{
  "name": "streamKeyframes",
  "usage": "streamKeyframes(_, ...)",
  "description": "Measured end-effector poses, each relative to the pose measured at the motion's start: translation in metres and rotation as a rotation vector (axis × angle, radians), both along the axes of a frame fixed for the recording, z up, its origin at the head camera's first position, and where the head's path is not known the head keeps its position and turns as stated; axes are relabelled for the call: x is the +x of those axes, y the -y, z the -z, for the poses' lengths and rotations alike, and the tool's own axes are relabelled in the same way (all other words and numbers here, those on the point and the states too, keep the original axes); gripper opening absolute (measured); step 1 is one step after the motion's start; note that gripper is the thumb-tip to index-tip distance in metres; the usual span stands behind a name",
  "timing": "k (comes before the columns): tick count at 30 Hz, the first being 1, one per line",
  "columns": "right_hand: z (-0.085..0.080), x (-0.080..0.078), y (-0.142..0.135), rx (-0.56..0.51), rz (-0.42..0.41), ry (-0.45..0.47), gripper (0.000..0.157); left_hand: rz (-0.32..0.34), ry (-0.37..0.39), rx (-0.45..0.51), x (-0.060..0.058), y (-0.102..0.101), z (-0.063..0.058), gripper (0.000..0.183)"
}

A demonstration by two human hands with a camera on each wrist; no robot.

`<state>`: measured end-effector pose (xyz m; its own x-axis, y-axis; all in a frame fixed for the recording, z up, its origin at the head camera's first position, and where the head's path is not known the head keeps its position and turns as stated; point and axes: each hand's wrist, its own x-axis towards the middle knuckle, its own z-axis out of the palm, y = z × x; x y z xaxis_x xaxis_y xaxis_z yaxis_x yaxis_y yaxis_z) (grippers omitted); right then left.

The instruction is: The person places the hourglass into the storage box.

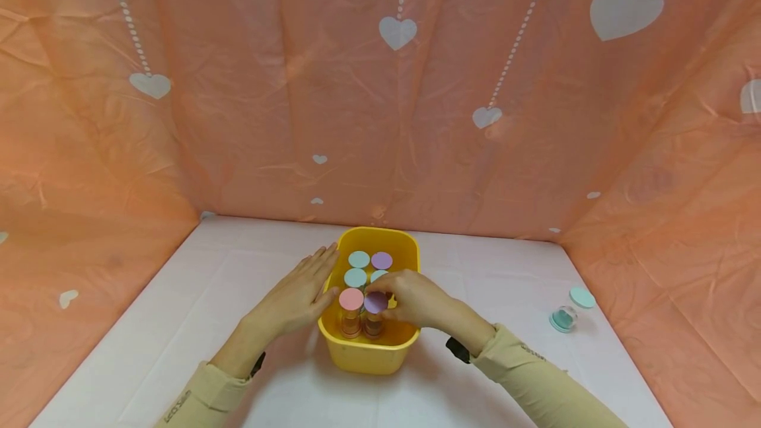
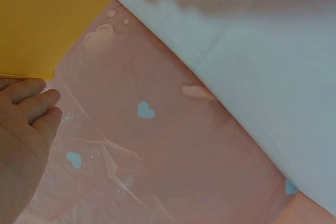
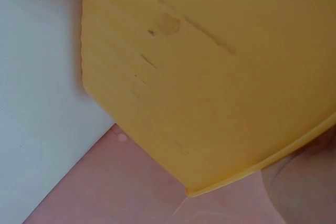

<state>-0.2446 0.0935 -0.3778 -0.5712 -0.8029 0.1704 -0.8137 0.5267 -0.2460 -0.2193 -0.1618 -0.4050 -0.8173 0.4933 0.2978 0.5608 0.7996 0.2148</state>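
Note:
A yellow plastic tub stands on the white table and holds several small clear jars with round lids. At its near end are a pink-lidded jar and a purple-lidded jar. Farther back show mint lids and another purple lid. My right hand reaches over the right rim, its curled fingers and thumb pinching the near purple-lidded jar; the fingertips are partly hidden. Along the left rim lies my left hand, fingers straight against the tub, also seen touching the yellow wall in the left wrist view.
On the right of the table sit a small clear dome-shaped jar with a mint base and a loose mint disc. Orange-pink sheeting with white hearts encloses the table at the back and both sides.

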Motion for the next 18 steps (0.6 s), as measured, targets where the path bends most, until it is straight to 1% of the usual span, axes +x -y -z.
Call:
streamKeyframes(9,0.0001,0.0015,-0.0013,-0.021,-0.004,-0.026,0.032,-0.002,0.007,0.006,0.0004,0.0,-0.0002,0.068)
streamKeyframes(14,-0.001,0.0045,-0.0031,-0.007,0.012,-0.039,0.032,-0.001,0.006,0.008,0.0003,-0.0001,-0.0002,0.068)
streamKeyframes(18,-0.0029,0.0081,-0.0054,-0.026,0.02,-0.043,0.03,-0.004,0.01,0.006,0.0009,-0.0001,-0.0007,0.067)
